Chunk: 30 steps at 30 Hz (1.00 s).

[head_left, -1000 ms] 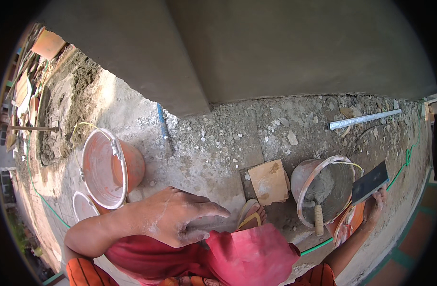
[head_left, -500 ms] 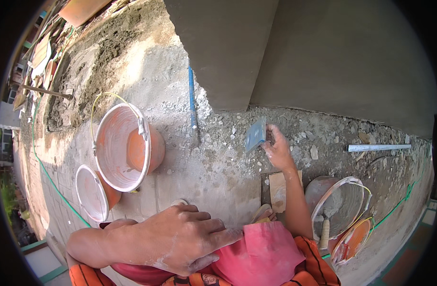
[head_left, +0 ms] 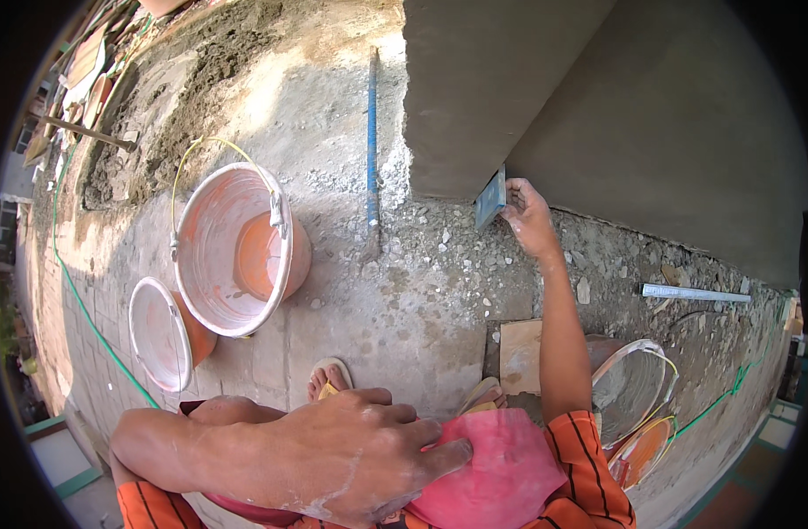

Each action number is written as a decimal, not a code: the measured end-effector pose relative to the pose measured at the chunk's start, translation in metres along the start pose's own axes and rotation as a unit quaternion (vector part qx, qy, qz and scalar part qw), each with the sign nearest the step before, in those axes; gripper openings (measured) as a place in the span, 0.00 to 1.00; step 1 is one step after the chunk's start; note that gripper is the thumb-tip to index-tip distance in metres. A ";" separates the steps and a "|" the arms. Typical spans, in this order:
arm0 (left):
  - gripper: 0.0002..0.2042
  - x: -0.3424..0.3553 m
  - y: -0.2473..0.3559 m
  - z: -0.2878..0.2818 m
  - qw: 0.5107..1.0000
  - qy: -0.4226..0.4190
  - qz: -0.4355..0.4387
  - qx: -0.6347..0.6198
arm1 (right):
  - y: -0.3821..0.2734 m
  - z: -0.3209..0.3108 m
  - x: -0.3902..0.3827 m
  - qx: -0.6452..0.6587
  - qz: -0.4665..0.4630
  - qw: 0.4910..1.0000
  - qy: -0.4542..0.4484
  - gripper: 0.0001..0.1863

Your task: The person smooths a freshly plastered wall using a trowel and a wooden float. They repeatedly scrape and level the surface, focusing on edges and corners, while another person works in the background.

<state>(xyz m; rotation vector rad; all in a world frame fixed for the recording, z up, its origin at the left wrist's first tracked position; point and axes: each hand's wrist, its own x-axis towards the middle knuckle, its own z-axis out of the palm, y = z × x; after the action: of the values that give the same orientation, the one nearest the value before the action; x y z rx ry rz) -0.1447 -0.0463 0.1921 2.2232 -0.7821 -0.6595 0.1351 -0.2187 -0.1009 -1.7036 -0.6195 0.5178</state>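
Right hand grasps flat trowel at wall base: probably stiff, light, best held by handle; left hand released on knee.

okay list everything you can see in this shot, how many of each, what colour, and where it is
plaster float: one, blue-grey, held against the bottom corner of the grey wall
buckets: two, orange with pale insides, on the ground at left, the smaller one nearer
mortar bucket: one, orange, lower right, beside the right forearm
blue pipe: one, lying on the ground along the wall corner
pale bar: one, light grey, on rubble at right
flat tile: one, tan, on the ground by the right arm
green cord: one, running across the ground at left
sandals: two, tan, below
right hand: grips the float
left hand: rests on the red-clad knee
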 end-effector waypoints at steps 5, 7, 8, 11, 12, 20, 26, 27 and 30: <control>0.25 0.002 -0.002 -0.002 1.000 0.012 0.017 -0.001 | -0.063 -0.009 0.000 -0.050 -0.022 0.998 0.020 0.16; 0.25 0.005 -0.003 0.000 0.999 0.010 0.030 -0.008 | -0.094 -0.016 0.001 -0.077 -0.021 0.997 0.018 0.16; 0.25 0.006 -0.001 -0.001 1.000 0.004 0.028 -0.006 | -0.105 -0.019 0.002 -0.082 -0.029 0.996 0.020 0.16; 0.25 0.010 -0.002 -0.002 1.000 -0.002 0.028 -0.006 | -0.137 -0.027 0.005 -0.090 -0.052 0.994 0.027 0.18; 0.25 0.013 -0.008 -0.002 0.999 0.000 0.035 -0.014 | -0.150 -0.033 0.004 -0.087 -0.055 0.994 0.032 0.18; 0.24 0.016 -0.007 0.000 0.999 -0.028 -0.011 -0.028 | -0.256 -0.102 -0.010 0.036 -0.329 0.940 0.085 0.23; 0.23 0.020 -0.012 -0.005 0.999 -0.015 -0.011 -0.033 | -0.149 -0.057 -0.066 0.386 -0.192 0.902 0.040 0.31; 0.23 0.019 -0.010 -0.004 0.999 -0.009 -0.014 -0.032 | -0.135 -0.042 -0.071 0.333 -0.081 0.939 0.018 0.29; 0.22 0.020 -0.011 -0.002 0.999 -0.022 -0.015 -0.034 | -0.063 -0.006 -0.070 0.210 0.099 0.972 0.033 0.26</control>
<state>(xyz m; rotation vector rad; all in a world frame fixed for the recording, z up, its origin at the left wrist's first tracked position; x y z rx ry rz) -0.1256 -0.0528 0.1803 2.1686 -0.7371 -0.7408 0.0776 -0.2584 -0.0373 -1.3781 -0.2656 0.6782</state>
